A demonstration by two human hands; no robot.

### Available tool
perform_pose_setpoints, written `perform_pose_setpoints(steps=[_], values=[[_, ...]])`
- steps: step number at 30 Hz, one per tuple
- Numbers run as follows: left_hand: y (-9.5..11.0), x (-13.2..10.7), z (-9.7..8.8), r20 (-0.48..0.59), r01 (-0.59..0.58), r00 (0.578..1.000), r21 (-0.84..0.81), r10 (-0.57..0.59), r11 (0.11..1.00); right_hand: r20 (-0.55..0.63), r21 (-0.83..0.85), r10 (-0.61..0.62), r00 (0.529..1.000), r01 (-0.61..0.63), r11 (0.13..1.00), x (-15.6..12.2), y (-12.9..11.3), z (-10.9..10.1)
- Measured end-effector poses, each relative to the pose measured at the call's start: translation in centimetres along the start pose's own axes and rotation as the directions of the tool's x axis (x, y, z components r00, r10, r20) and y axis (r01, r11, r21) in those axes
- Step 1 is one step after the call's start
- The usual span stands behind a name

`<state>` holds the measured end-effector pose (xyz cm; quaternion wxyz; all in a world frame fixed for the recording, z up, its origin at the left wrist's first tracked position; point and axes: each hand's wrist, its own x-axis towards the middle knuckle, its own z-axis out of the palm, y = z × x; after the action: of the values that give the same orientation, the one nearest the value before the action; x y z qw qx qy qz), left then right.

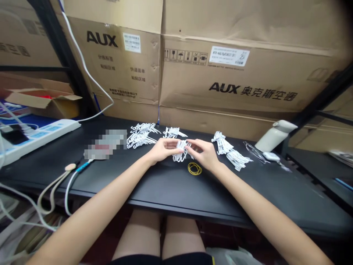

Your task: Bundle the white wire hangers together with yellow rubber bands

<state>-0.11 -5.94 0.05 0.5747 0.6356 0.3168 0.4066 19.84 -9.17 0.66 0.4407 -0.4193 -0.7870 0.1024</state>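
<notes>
Between my two hands is a small bunch of white wire hooks. My left hand pinches the bunch from the left, thumb in front and fingers behind. From the right, my right hand closes its thumb and fingertips on the same bunch. Just below lie several yellow rubber bands on the black table. Behind my left hand are more piles of white hooks, with a smaller pile of hooks behind the held bunch. To the right of my right hand, bundles of hooks lie in a row.
At the right stand a pale bottle, glasses and a small white case. A blurred-out phone-like object with a cable lies left, near a white power strip. Large cardboard boxes wall off the back.
</notes>
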Motion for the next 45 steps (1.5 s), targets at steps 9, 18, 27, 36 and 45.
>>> perform_pose_setpoints(steps=[9,18,27,36,45], values=[[-0.1,-0.2,-0.1,0.078,0.055,0.995,0.041,-0.058,0.998,0.226,0.455,0.264,0.938,-0.341,0.822,0.5,0.7,0.1],[0.4,-0.4,0.2,0.071,0.090,0.993,0.009,-0.090,0.996,0.439,0.564,0.312,0.843,-0.529,0.634,1.1,1.5,-1.3],[0.4,-0.4,0.0,0.095,0.103,0.990,0.012,-0.104,0.995,0.337,0.558,0.363,0.869,-0.494,0.667,0.9,0.9,-0.3],[-0.5,0.1,-1.0,0.148,0.078,0.985,0.035,-0.083,0.996,0.213,0.545,0.301,0.929,-0.369,0.753,0.3,0.2,0.9],[-0.5,0.2,-1.1,0.237,0.075,0.966,0.121,-0.103,0.990,0.217,0.476,0.280,0.935,-0.351,0.806,0.3,0.3,0.9]])
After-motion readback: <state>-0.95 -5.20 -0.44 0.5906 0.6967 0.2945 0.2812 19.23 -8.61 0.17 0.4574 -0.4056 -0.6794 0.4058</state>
